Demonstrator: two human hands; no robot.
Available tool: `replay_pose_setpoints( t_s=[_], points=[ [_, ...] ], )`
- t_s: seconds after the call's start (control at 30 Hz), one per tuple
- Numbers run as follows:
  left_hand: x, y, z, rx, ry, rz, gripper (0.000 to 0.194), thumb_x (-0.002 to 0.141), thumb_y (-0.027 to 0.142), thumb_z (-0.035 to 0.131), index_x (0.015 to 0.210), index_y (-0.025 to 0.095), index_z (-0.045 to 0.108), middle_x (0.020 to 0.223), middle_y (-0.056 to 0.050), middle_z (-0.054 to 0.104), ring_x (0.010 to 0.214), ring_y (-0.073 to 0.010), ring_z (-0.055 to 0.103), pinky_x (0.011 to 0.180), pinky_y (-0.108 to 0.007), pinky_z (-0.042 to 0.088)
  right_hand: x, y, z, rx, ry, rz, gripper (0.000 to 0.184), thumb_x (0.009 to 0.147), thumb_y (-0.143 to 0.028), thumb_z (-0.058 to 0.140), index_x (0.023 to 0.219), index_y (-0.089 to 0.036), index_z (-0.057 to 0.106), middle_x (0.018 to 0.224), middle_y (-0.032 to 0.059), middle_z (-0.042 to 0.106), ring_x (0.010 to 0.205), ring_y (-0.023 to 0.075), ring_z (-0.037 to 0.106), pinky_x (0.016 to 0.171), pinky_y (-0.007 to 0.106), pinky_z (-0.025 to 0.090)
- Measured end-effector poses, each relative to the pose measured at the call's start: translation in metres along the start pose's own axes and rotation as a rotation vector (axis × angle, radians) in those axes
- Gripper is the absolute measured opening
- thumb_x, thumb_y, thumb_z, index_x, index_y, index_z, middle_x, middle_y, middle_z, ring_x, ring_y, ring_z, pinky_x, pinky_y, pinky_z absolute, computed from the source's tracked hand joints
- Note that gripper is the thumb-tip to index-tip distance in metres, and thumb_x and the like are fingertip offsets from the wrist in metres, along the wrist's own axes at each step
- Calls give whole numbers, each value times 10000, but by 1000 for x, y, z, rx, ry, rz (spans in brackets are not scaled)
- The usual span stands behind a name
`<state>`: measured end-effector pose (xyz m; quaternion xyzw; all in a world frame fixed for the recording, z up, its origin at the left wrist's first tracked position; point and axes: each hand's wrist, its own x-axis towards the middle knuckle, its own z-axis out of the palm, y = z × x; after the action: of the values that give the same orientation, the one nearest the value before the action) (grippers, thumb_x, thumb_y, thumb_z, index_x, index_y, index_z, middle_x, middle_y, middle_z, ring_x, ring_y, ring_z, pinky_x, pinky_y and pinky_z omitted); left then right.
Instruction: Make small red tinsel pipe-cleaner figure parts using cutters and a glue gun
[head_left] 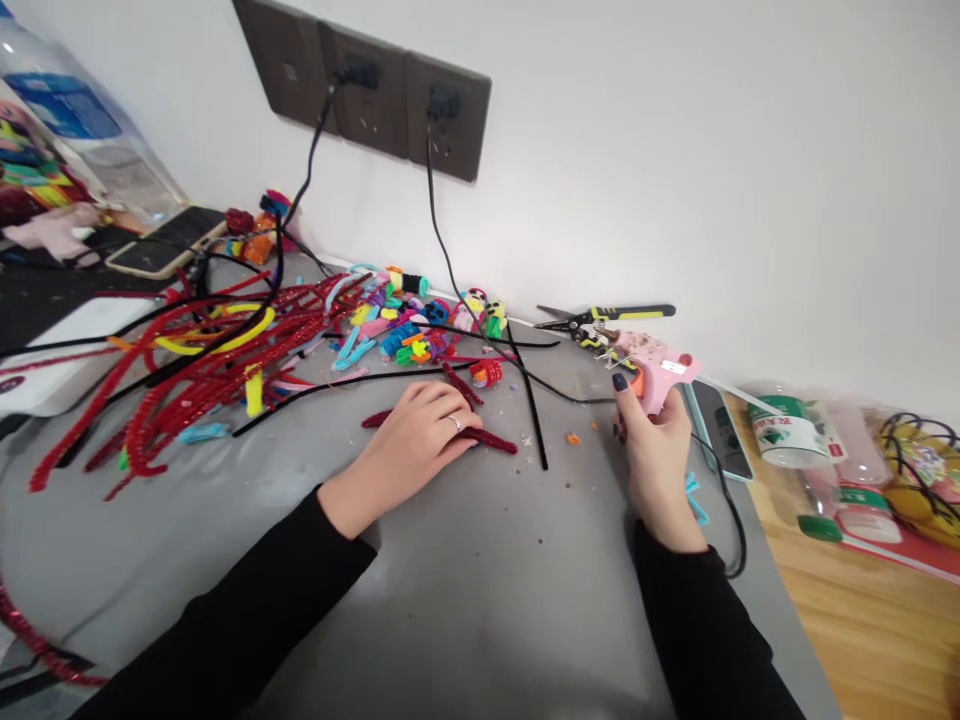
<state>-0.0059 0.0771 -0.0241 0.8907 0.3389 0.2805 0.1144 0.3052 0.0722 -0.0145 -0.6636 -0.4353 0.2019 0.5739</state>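
My left hand (412, 440) rests on the grey table, fingers curled over a dark red pipe cleaner (496, 441) whose ends stick out on both sides. Just beyond the fingertips lies another short dark red piece (461, 385), beside a small red coil (486, 373). In my right hand (658, 465) is a pink glue gun (664, 372), gripped by the handle, its nozzle pointing left toward the wall side. A black pipe cleaner (531, 410) lies between my hands. My left fingertips are partly hidden.
Red tinsel pipe cleaners (217, 350) are heaped at left, near small colourful figures (427, 325). Yellow-black pliers (592, 322) lie behind the glue gun. A phone (718, 430) is at the right edge, bottles (791, 430) beyond. Black cords (442, 235) hang from wall sockets (375, 90).
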Motion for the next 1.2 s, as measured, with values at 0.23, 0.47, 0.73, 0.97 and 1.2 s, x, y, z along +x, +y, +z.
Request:
replay_pose_setpoints(
  t_s=[0.23,0.47,0.73,0.97,1.2],
  points=[
    [-19,-11,0,3,118,-93,136,1055,289,648,1134,231,742,1176,-91,757,1167,-284,646,1035,-464,514,-9,-19,3,-129,18,-1,480,740,-457,835,738,-271,392,637,-106,376,582,96,333,544,260,274],
    [-19,-14,-4,-58,91,-146,171,1047,306,602,1085,257,761,1245,-95,742,1222,-304,646,1086,-515,511,-19,-26,10,-217,-24,-152,355,748,-411,762,765,-284,431,616,-90,411,561,119,337,540,279,295],
    [-15,-14,0,-81,87,-141,218,1071,360,565,1064,264,760,1256,-84,761,1222,-311,666,1098,-533,506,-21,-22,10,-389,-126,-363,306,779,-372,738,822,-285,447,651,-74,433,566,142,378,583,312,378],
    [-11,-6,-7,-83,28,-187,163,1052,302,589,993,274,739,1240,-60,767,1230,-300,670,1100,-514,521,-31,-22,13,-483,-202,-492,207,817,-329,704,887,-279,516,701,-42,515,581,151,428,594,313,436],
    [-15,-6,-8,-53,-14,-217,150,1058,353,604,1081,269,726,1287,-61,741,1265,-298,646,1118,-497,510,-37,-27,14,-519,-294,-578,143,845,-327,686,888,-263,565,751,-21,531,597,136,447,587,287,434]
  ],
)
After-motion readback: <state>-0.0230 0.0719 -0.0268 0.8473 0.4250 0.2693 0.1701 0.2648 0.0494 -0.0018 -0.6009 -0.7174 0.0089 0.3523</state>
